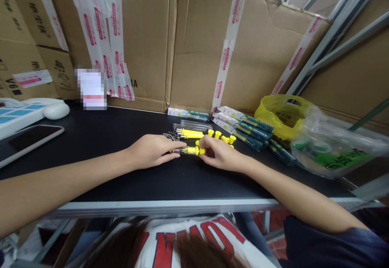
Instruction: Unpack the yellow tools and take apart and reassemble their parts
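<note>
My left hand [154,150] pinches the clear end of a slim yellow pen-like tool [190,150], held level just above the black table. My right hand [220,152] has its fingertips closed on the yellow cap at the tool's other end. Just beyond my hands lie similar yellow pieces with metal tips [190,133] and clear plastic tubes [194,125]. Several loose yellow caps [217,134] are spread behind my right hand. Bent metal wire pieces [172,137] sit partly hidden behind my left hand.
Printed card packages [243,124] are stacked at the back right, and another package [188,114] lies against the cardboard. A yellow plastic bag [273,114] and a clear bag [331,154] stand at the right. On the left are a phone [30,136] and a white power strip [24,114].
</note>
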`<state>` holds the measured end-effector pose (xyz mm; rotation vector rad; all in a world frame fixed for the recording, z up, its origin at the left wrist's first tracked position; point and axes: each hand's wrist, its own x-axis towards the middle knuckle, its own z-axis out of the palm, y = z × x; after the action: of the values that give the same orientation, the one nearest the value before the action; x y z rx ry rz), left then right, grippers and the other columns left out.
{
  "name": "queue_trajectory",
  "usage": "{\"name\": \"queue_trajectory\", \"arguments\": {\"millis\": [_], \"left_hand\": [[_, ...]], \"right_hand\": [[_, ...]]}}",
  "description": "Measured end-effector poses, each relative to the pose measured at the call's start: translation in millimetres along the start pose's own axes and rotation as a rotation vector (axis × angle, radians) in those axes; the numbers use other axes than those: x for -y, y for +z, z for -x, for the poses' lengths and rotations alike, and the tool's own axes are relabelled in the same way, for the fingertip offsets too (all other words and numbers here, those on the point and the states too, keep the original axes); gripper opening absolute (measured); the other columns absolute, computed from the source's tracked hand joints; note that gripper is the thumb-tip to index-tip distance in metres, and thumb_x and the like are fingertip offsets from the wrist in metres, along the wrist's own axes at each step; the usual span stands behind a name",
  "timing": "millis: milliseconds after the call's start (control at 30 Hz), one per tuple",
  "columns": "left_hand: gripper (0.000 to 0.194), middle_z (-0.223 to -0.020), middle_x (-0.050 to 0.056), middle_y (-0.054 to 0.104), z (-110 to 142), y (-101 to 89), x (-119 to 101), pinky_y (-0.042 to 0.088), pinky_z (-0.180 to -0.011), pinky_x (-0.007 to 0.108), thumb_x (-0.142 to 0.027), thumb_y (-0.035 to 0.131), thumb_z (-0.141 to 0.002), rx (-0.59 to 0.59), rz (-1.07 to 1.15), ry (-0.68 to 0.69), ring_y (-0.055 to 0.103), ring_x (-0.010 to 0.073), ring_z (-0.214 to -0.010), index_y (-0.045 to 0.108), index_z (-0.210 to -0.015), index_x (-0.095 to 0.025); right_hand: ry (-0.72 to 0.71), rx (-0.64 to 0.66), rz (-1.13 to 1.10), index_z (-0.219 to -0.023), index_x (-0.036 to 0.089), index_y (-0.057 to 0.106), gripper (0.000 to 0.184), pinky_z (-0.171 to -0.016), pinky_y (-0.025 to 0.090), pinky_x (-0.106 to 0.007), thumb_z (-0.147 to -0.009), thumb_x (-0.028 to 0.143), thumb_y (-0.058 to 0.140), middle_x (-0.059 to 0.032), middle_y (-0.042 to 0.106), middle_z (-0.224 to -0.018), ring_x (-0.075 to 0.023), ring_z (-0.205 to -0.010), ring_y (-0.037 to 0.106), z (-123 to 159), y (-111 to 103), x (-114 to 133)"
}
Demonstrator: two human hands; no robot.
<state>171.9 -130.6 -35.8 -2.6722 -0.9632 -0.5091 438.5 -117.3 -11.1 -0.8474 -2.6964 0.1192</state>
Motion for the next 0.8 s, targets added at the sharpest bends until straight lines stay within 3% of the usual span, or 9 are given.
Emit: {"name": "queue_trajectory", "arguments": {"millis": [133, 367, 567, 800], "left_hand": [[0.037, -0.106, 0.003, 0.071, -0.2, 0.6, 0.2, 0.049, -0.08, 0.026, -0.04, 0.043, -0.096, -0.007, 0.001, 0.004, 0.067, 0.0177, -0.095, 0.055, -0.128, -0.026], [0.038, -0.106, 0.003, 0.071, 0.1, 0.6, 0.5, 0.049, -0.08, 0.027, -0.04, 0.042, -0.096, -0.006, -0.002, 0.008, 0.067, 0.0181, -0.094, 0.055, -0.128, -0.026], [0.037, -0.105, 0.004, 0.071, -0.1, 0.3, 0.5, 0.05, -0.08, 0.027, -0.039, 0.043, -0.095, -0.005, 0.015, 0.01, 0.067, 0.0183, -0.094, 0.056, -0.126, -0.025], [0.037, -0.105, 0.003, 0.071, 0.1, 1.1, 1.0, 0.049, -0.08, 0.026, -0.04, 0.042, -0.096, -0.009, 0.007, 0.019, 0.067, 0.018, -0.094, 0.056, -0.127, -0.026]], "right_hand": [[0.007, 0.02, -0.044, -0.096, 0.019, 0.044, 0.023, -0.059, 0.04, -0.025, -0.086, 0.034, 0.058, -0.0013, 0.059, -0.079, -0.0132, -0.063, 0.053, 0.2, -2.0, 0.4], [-0.043, 0.046, 0.101, -0.089, 0.018, 0.053, 0.026, -0.069, 0.039, -0.029, -0.098, 0.032, 0.032, -0.0063, 0.062, -0.083, -0.0176, -0.076, 0.056, -2.9, -3.9, -2.0], [0.011, 0.017, 0.028, -0.098, 0.018, 0.048, 0.018, -0.062, 0.038, -0.026, -0.089, 0.034, 0.052, -0.0022, 0.06, -0.078, -0.0144, -0.065, 0.053, -0.6, -3.1, 1.1], [-0.003, 0.034, 0.056, -0.106, 0.018, 0.05, 0.024, -0.064, 0.039, -0.027, -0.095, 0.038, 0.043, -0.0026, 0.06, -0.077, -0.0156, -0.068, 0.053, -1.3, -4.1, -0.9]]}}
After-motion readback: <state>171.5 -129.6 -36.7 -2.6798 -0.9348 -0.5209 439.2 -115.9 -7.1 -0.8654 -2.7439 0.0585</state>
